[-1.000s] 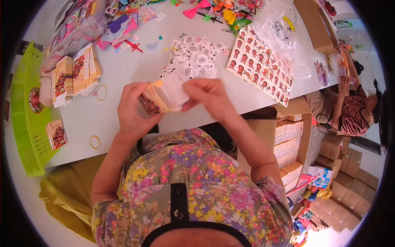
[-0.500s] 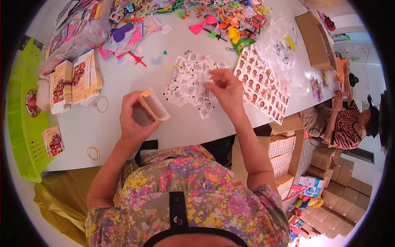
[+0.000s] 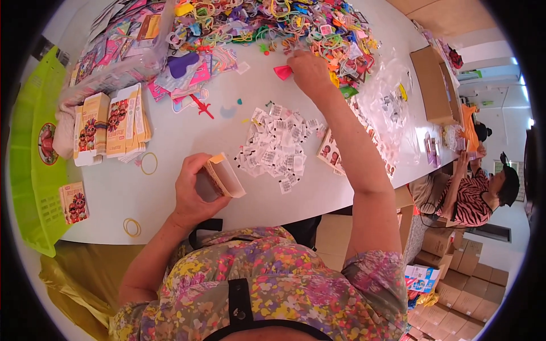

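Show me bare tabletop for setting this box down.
Bare tabletop lies between the carton stacks and white packets, also between the left hand and the lower yellow rubber bands. Crowded: the far side, heaped with colourful trinkets by the right hand.

"Anything legible out there?"
"Not a word! Black barcode stripes all over the small white packets (image 3: 278, 145), far too tiny to read!"
"And the stacked yellow cartons (image 3: 91, 128)?"
"Lettering below the cartoon figures, just a blur!"
"Blue-and-white box (image 3: 422, 278), far right?"
"Printed, also unreadable!"
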Tool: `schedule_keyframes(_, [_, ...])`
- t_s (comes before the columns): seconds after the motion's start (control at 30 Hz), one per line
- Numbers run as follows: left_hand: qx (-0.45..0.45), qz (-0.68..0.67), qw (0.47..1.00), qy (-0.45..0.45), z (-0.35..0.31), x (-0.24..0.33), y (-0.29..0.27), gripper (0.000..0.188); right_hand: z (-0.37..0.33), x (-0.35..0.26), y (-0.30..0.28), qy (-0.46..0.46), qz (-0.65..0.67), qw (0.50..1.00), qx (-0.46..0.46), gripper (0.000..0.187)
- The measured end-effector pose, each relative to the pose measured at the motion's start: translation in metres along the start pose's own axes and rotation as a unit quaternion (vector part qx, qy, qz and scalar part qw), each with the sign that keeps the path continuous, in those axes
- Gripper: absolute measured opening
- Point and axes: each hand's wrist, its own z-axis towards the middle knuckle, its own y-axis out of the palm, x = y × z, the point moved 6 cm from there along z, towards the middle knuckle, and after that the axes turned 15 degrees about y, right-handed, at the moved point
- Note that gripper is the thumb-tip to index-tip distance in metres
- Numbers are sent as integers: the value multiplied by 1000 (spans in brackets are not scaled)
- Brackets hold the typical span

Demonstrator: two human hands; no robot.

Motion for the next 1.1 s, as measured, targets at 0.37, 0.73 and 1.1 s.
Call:
schedule_keyframes(0.37, [78,52,996,-2,-6,-6,-13,76,-94,-91,-128,183,695,649,-248,12])
schedule_keyframes(0.73, [110,197,970,86,-6,11,-14,72,-131,-137,-132,29,445,883,-147,13])
schedule_keyframes(1.1, [151,217,960,90,-8,15,-21,76,-129,-156,-151,14,430,894,-124,9])
